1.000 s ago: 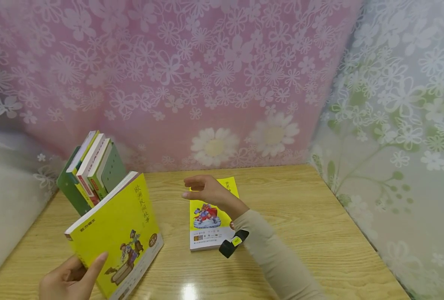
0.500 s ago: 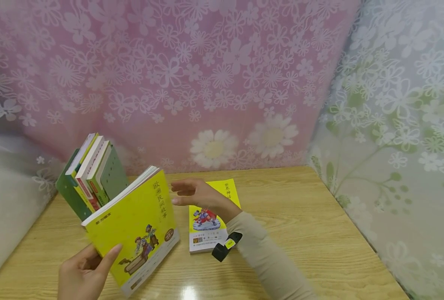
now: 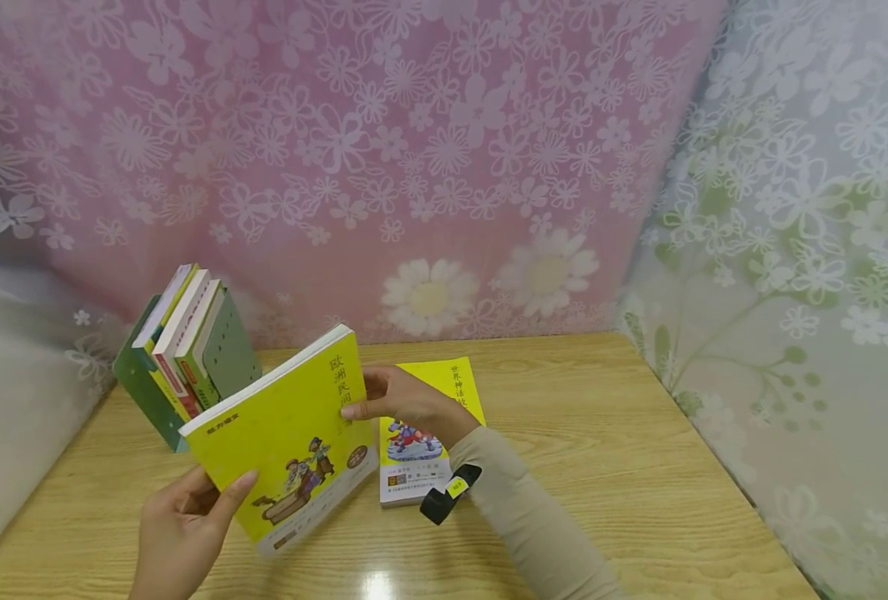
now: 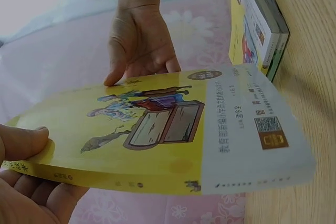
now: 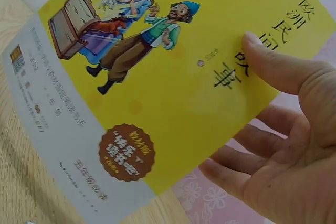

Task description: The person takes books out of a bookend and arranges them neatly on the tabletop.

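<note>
A yellow paperback book (image 3: 286,450), its cover printed with cartoon figures and a white band along the bottom, is held up tilted over the table. My left hand (image 3: 184,533) grips it by the spine side, thumb on the front cover and fingers beneath, as the left wrist view shows. At the opposite edge, my right hand (image 3: 413,400) pinches the book: in the right wrist view the thumb (image 5: 278,66) presses on the cover title and the other fingers go behind. Behind my right hand, a second yellow book (image 3: 439,375) lies face up on the table, partly covered.
At the back left, several books (image 3: 188,333) stand upright between green bookends (image 3: 229,342). The wooden table (image 3: 601,467) meets a pink flowered curtain (image 3: 444,167) at its back and a pale one (image 3: 804,250) on the right. A black band (image 3: 451,493) circles my right wrist.
My left hand has carried the yellow book rightward, away from the bookends. My right hand has shifted slightly left and taken hold of the book's right edge.
</note>
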Motion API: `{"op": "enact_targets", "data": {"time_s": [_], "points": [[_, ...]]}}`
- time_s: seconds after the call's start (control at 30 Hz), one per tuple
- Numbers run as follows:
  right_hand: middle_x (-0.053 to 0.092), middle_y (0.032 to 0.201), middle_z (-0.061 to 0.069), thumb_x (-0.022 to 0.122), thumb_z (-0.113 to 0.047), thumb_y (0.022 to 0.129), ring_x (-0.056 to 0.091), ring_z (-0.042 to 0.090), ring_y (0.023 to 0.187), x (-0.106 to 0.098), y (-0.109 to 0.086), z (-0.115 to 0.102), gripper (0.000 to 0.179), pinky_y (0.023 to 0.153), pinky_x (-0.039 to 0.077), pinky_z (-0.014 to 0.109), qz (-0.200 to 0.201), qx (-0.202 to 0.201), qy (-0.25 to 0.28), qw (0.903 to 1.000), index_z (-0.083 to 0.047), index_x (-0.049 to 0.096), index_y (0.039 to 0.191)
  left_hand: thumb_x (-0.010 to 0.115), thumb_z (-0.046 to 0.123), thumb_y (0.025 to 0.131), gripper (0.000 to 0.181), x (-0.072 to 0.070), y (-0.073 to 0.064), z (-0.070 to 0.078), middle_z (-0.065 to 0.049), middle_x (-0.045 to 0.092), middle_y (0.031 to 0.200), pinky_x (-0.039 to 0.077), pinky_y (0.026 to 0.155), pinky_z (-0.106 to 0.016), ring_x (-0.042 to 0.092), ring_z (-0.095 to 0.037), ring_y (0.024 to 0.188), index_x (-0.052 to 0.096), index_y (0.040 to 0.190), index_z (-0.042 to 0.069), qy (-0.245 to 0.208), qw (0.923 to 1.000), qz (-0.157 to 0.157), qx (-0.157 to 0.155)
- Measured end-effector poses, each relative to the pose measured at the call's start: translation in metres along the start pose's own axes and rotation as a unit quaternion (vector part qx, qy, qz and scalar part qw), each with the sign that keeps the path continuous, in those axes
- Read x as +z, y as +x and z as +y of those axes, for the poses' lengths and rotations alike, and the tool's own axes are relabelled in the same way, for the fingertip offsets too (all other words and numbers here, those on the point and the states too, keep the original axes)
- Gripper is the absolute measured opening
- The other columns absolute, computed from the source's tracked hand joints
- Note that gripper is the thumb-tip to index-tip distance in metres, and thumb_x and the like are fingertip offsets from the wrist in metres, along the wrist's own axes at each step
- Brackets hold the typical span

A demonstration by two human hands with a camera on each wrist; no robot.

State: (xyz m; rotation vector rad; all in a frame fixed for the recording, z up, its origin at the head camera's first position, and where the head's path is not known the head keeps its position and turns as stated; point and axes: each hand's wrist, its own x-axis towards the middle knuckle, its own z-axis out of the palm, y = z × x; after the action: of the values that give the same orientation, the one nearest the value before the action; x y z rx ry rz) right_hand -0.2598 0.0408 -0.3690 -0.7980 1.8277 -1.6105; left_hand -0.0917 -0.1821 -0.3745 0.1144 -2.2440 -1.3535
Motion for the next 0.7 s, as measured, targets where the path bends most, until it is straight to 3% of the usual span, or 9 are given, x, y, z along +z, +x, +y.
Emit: {"op": "enact_targets", "data": {"time_s": [0.13, 0.37, 0.53, 0.7], "points": [[0.068, 0.111, 0.008, 0.067, -0.008, 0.091, 0.065, 0.021, 0.101, 0.0, -0.001, 0.002, 0.034, 0.096, 0.047, 0.035, -0.005, 0.002, 0.013, 0.9999, -0.009, 0.061, 0.124, 0.072, -0.001, 0.083, 0.023, 0.0, 0.006, -0.002, 0.025, 0.064, 0.086, 0.054, 0.058, -0.017, 0.066, 0.0, 0.068, 0.07, 0.106, -0.005, -0.014, 0.9997, -0.018, 0.003], [0.069, 0.111, 0.011, 0.065, -0.009, 0.092, 0.067, 0.024, 0.099, -0.002, -0.003, 0.005, 0.032, 0.094, 0.05, 0.035, -0.004, 0.0, 0.027, 0.9996, -0.006, 0.063, 0.123, 0.07, 0.009, 0.088, 0.028, 0.001, 0.014, -0.005, 0.023, 0.066, 0.086, 0.055, 0.062, -0.018, 0.067, -0.002, 0.072, 0.067, 0.114, -0.003, -0.03, 0.9978, -0.029, -0.052], [0.068, 0.114, 0.015, 0.061, -0.006, 0.094, 0.068, 0.024, 0.099, -0.005, -0.006, 0.01, 0.033, 0.093, 0.052, 0.035, -0.03, -0.021, 0.013, 0.9992, -0.004, 0.06, 0.127, 0.069, 0.008, 0.088, 0.028, 0.001, 0.017, -0.005, 0.021, 0.068, 0.086, 0.055, 0.064, -0.017, 0.068, -0.003, 0.073, 0.066, 0.113, -0.005, -0.047, 0.9973, -0.016, -0.054], [0.069, 0.113, 0.014, 0.061, -0.007, 0.094, 0.069, 0.023, 0.097, -0.005, -0.008, 0.015, 0.034, 0.089, 0.054, 0.035, -0.024, -0.04, -0.013, 0.9988, -0.005, 0.06, 0.128, 0.071, 0.009, 0.088, 0.03, 0.003, 0.019, -0.003, 0.019, 0.069, 0.088, 0.055, 0.066, -0.017, 0.068, -0.004, 0.074, 0.066, 0.114, -0.005, -0.059, 0.9965, -0.005, -0.059]]}}
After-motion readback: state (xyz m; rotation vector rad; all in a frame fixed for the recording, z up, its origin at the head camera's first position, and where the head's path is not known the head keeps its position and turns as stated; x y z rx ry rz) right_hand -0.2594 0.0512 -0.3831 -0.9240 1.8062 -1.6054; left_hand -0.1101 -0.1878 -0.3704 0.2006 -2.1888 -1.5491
